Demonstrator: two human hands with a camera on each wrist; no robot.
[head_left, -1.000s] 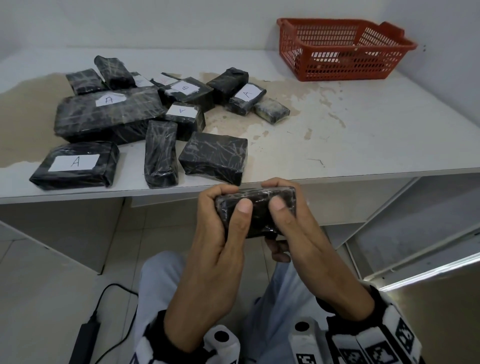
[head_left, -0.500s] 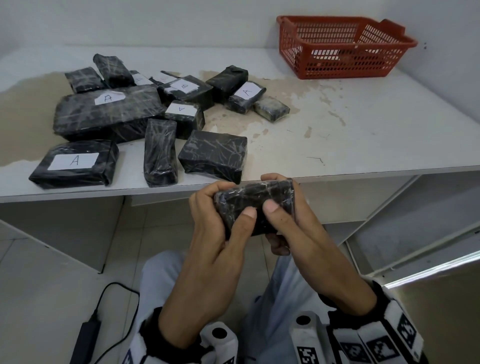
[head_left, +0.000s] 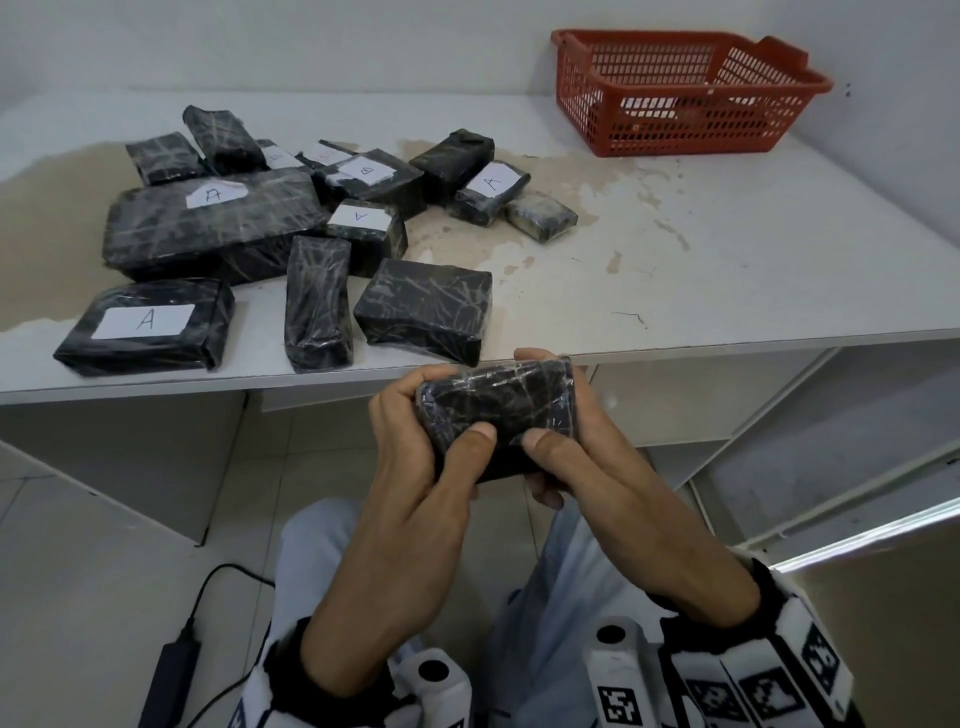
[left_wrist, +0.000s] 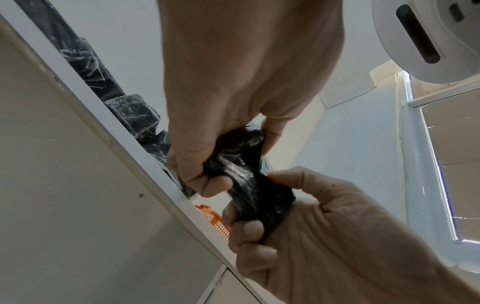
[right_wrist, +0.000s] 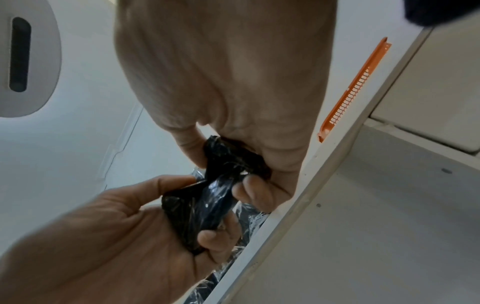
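Your left hand (head_left: 410, 467) and right hand (head_left: 613, 467) both grip the black parcel (head_left: 498, 400) between them, fingers curled round its ends. Since a second ago you've tipped its face toward you and your thumbs sit closer together. The table (head_left: 675, 270) edge is just beyond your knuckles.

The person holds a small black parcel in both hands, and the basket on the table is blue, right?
Not quite: the basket is red, not blue, as the head view shows. The rest is right: the left hand and the right hand both grip the small black parcel, and the basket stands on the table.
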